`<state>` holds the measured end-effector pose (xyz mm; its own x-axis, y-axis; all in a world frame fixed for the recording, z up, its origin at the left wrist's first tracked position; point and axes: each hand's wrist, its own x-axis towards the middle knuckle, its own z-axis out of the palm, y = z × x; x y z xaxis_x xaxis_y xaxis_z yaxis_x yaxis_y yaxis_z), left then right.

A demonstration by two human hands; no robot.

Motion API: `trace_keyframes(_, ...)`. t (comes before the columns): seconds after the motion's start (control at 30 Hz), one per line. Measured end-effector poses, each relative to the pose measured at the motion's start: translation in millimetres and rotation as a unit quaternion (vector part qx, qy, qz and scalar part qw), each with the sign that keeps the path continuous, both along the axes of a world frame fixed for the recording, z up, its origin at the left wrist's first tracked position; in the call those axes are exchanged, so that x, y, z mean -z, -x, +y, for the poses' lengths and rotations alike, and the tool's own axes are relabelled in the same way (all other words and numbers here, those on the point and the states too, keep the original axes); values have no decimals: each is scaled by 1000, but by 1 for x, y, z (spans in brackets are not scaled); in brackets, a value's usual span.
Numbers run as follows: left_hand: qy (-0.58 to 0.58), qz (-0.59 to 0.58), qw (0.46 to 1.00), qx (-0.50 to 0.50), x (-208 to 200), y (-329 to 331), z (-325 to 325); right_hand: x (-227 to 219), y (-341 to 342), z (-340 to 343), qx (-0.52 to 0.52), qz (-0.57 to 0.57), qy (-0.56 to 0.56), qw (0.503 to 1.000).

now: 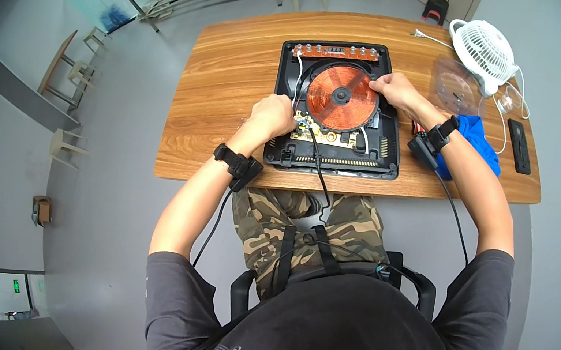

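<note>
An opened induction cooker, its black housing (388, 145) lying on the table, is in front of me. Inside it sits a round copper coil (341, 103) with a dark centre. My right hand (396, 90) pinches the coil's upper right rim between thumb and finger. My left hand (276, 113) is closed at the housing's left side, its fingertips by the yellowish circuit board (331, 137); whatever they grip is hidden. A red control board (336, 52) runs along the housing's far edge. A white wire (299, 78) comes down from it on the left.
On the wooden table (229, 62), right of the cooker, lie a blue cloth (475, 144), a clear plastic tray (453, 85), a white fan (485, 50) with its cord and a black flat bar (519, 147). A black cable (319, 163) runs from the cooker over the near table edge.
</note>
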<state>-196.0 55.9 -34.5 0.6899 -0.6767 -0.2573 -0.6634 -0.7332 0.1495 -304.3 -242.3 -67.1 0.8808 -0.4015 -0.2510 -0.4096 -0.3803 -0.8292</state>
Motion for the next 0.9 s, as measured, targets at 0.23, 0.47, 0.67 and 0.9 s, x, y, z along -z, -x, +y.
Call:
trace_keyframes(0.23, 7, 5, 1000, 14, -3, 2, 0, 4, 0, -6, -6, 1, -17, 1000)
trace_keyframes(0.47, 70, -59, 996, -6, 21, -3, 2, -3, 8, -4, -9, -5, -106, 994)
trace_keyframes(0.67, 90, -48, 995, -9, 18, -2, 2, 2, 10, -4, -9, -13, -122, 992)
trace_keyframes(0.9, 87, -19, 996, 10, 16, -7, 6, 4, 10, -6, -15, -6, -120, 993)
